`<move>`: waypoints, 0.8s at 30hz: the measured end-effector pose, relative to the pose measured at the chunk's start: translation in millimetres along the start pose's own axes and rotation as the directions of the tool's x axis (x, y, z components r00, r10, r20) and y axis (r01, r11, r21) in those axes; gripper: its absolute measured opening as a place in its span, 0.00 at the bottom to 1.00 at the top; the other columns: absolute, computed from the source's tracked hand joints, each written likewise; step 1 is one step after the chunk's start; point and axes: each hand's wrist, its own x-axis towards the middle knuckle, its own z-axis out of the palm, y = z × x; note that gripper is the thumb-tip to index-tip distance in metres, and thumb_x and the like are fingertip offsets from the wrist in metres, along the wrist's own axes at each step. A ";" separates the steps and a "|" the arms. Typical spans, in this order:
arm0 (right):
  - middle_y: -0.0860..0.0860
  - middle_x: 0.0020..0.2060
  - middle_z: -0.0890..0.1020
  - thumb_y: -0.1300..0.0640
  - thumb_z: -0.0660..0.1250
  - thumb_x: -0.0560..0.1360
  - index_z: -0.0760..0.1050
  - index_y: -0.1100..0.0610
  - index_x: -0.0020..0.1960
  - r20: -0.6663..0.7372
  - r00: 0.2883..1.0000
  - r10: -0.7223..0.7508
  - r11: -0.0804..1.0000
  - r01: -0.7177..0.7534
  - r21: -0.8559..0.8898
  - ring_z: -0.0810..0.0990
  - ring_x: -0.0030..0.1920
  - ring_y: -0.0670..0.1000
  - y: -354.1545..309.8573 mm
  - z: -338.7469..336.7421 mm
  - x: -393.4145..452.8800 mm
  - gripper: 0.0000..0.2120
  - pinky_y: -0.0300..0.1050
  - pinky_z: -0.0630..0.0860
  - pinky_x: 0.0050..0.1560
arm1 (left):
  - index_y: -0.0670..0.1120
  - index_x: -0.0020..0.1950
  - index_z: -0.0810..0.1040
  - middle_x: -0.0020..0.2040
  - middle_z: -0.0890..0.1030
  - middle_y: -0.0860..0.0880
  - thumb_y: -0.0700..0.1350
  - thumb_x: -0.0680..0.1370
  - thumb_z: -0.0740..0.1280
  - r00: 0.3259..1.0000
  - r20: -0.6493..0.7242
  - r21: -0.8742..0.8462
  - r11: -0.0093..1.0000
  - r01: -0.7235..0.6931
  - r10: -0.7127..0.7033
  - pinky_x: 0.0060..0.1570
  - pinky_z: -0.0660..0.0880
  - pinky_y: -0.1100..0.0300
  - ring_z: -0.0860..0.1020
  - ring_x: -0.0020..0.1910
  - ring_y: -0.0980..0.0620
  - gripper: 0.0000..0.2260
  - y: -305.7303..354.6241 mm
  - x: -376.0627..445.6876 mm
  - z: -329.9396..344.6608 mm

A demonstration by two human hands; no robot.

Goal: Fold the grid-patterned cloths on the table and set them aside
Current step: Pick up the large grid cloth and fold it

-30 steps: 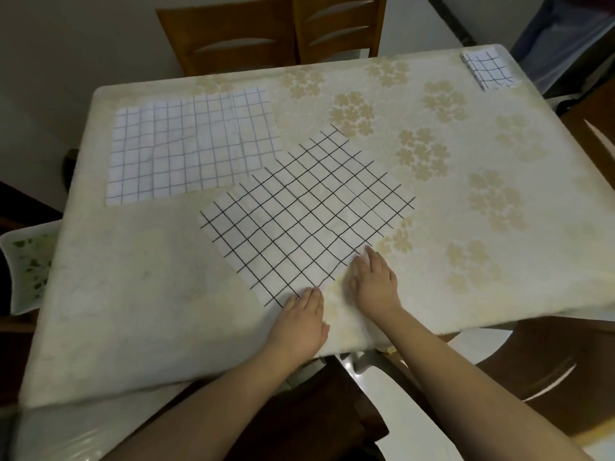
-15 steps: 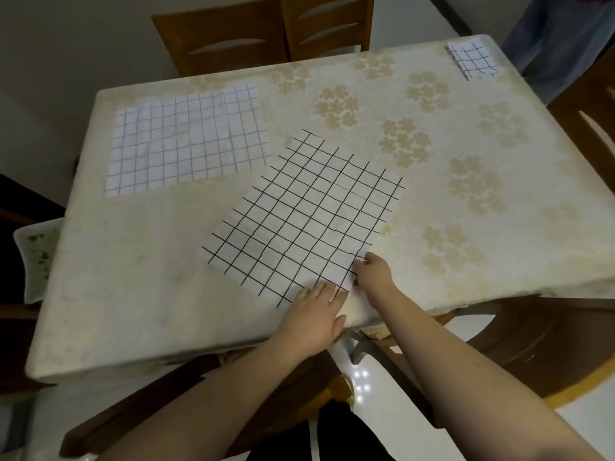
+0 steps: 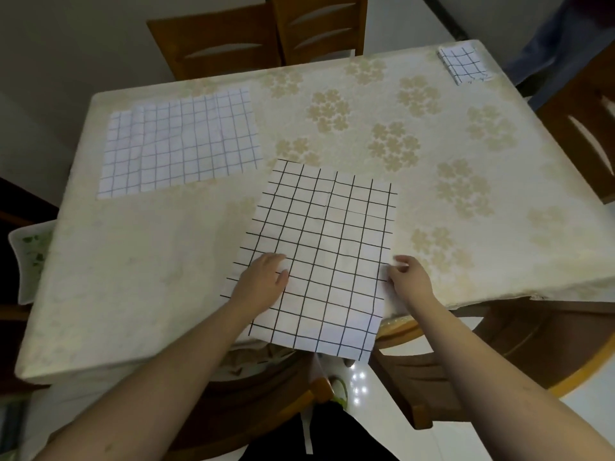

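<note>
Black-grid cloth (image 3: 327, 247) lies flat near the front edge of the table (image 3: 139, 267), a little right of centre; its near end overhangs the table edge and hangs free toward the person; grid lines bold and black on white; faint crease lines run across the upper half.

Left hand (image 3: 263, 281) rests on the cloth's left margin, palm down, fingers loosely extended and lying on the fabric, thumb pointing right; it presses rather than grips, as far as the view shows.

Right hand (image 3: 411, 279) sits at the cloth's right edge; fingers curled, thumb and fingertips closed on the edge of the fabric in a pinch; fingertips blurred, so exact contact is hard to read.

Blue-grid cloth (image 3: 181, 141) lies spread flat at the far left of the table, wrinkled, thinner and paler lines; apart from the black-grid cloth, a strip of tablecloth showing between them.

Folded cloth (image 3: 464, 63) sits at the far right corner, small and compact, dark grid on white.

Table covered in a cream tablecloth with pale floral clusters on its right half; wooden chairs (image 3: 266, 34) stand behind the far edge; another wooden chair (image 3: 585, 128) at the right side.
</note>
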 end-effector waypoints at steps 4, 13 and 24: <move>0.56 0.44 0.82 0.57 0.63 0.79 0.69 0.53 0.68 -0.042 0.999 0.010 0.994 -0.006 0.111 0.78 0.37 0.53 -10.7 5.0 7.3 0.17 0.44 0.72 0.35 | 0.44 0.74 0.67 0.73 0.68 0.43 0.46 0.82 0.60 0.988 -0.016 -0.187 0.971 0.148 -0.154 0.68 0.66 0.53 0.69 0.69 0.46 0.20 -22.5 19.4 -8.3; 0.54 0.41 0.82 0.58 0.65 0.80 0.79 0.54 0.61 -0.098 0.994 0.054 0.987 -0.038 0.158 0.73 0.29 0.49 -11.8 12.7 15.4 0.11 0.40 0.69 0.30 | 0.41 0.67 0.73 0.61 0.76 0.41 0.46 0.80 0.64 0.876 -0.115 -0.315 0.853 0.416 -0.469 0.58 0.74 0.54 0.77 0.58 0.42 0.17 -71.8 68.3 -17.5; 0.56 0.40 0.75 0.56 0.66 0.79 0.80 0.52 0.59 -0.074 0.994 0.076 0.967 -0.055 0.250 0.72 0.39 0.54 -8.7 19.0 18.4 0.10 0.48 0.71 0.41 | 0.44 0.56 0.82 0.55 0.83 0.43 0.48 0.79 0.66 0.860 -0.011 -0.289 0.825 0.485 -0.510 0.53 0.78 0.53 0.80 0.53 0.42 0.11 -77.7 104.7 -27.9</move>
